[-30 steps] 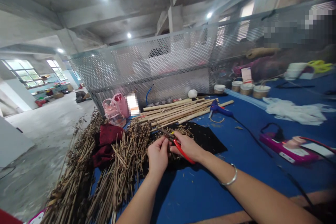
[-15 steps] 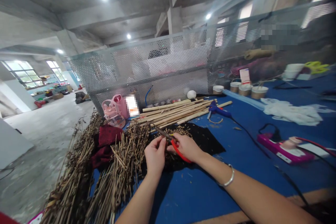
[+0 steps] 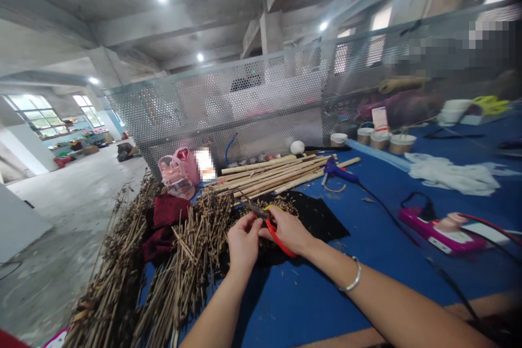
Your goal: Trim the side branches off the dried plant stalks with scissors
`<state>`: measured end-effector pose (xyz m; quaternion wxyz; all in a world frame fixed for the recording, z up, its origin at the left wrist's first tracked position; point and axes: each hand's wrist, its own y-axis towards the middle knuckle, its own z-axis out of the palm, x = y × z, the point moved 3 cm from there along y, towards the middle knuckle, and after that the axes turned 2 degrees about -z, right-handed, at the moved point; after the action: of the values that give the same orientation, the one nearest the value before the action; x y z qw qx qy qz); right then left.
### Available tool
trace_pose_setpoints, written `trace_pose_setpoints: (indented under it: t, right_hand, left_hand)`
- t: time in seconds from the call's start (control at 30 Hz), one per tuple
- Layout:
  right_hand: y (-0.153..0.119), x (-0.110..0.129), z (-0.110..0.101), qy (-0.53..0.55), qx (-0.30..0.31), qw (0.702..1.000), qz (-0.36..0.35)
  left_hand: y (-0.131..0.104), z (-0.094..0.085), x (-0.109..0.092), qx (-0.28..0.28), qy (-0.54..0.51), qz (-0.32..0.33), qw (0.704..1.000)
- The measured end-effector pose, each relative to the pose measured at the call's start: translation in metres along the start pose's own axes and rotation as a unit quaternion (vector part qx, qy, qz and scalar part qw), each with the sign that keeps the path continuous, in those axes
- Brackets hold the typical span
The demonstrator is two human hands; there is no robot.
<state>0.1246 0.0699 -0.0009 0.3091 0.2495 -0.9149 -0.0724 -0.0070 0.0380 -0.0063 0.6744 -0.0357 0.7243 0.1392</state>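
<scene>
Now; red-handled, dark-bladed scissors (image 3: pixel 274 232); right hand (image 3: pixel 290 228) clasps them; left hand (image 3: pixel 243 242) pinched, contents hidden

Gripping red-handled cutters (image 3: pixel 278 240) in right hand (image 3: pixel 290 231), with blades aimed to 10 o'clock. Curling left hand (image 3: pixel 242 242) in just beside blades; too small to tell what's between fingers. Wearing silver bangle (image 3: pixel 356 281) at right wrist. Reading clock from hands: at 8 to 9, dried stalk bundles (image 3: pixel 183 272); at 9, dark red cloth (image 3: pixel 169 211); at 10, pink bag (image 3: pixel 188 165); at 12 to 1, pale sticks (image 3: pixel 277 172); at 2, blue glue gun (image 3: pixel 342 172), then lidded tubs (image 3: pixel 402 144) farther out; at 3, purple power strip (image 3: pixel 438 235). Spread toward 3, partly under hands: black cloth (image 3: pixel 324 218), on blue tabletop (image 3: pixel 359 307).
</scene>
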Motion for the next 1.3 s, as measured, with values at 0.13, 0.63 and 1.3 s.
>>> trace_pose_setpoints:
  t: [0.13, 0.63, 1.3]
  right_hand:
    - [0.000, 0.000, 0.001, 0.008, -0.001, 1.000, 0.003]
    - [0.003, -0.004, -0.001, 0.017, 0.026, 0.999, 0.017]
    - [0.002, 0.000, -0.004, 0.020, 0.040, 0.998, 0.036]
  left_hand:
    - [0.000, 0.000, 0.001, 0.012, -0.005, 0.001, 1.000]
    - [-0.003, 0.001, -0.002, -0.003, -0.041, -0.066, 0.997]
    - [-0.004, 0.001, -0.007, 0.020, -0.065, -0.036, 0.997]
